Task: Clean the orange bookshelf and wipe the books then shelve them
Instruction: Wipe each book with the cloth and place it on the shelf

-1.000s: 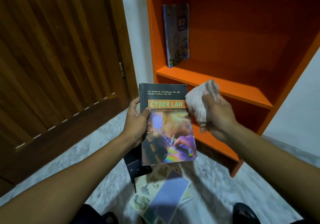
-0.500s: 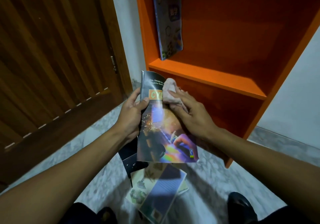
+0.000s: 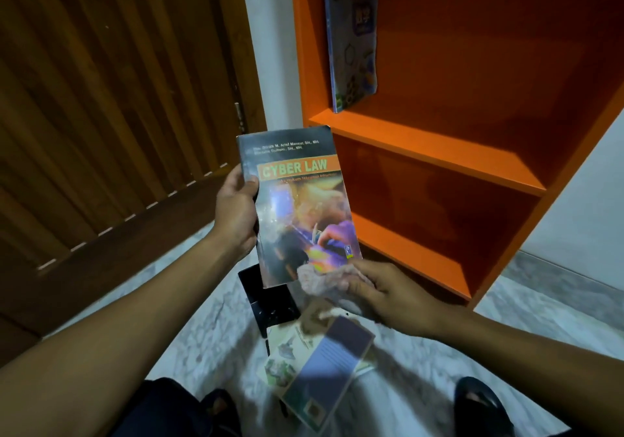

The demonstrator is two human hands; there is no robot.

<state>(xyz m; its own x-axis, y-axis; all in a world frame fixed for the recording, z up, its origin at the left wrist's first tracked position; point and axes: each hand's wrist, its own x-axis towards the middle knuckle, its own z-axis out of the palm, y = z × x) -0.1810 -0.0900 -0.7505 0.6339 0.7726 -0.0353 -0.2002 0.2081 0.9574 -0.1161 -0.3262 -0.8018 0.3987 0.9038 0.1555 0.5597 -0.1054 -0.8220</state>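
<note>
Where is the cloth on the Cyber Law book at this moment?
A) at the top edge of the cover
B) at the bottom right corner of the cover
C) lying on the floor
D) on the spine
B: the right hand holds the cloth against the bottom right corner of the book, while the left hand grips the spine side.

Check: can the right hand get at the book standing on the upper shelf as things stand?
Probably not right away: the right hand holds the cloth at the Cyber Law book. The path to the shelved book looks open.
</note>
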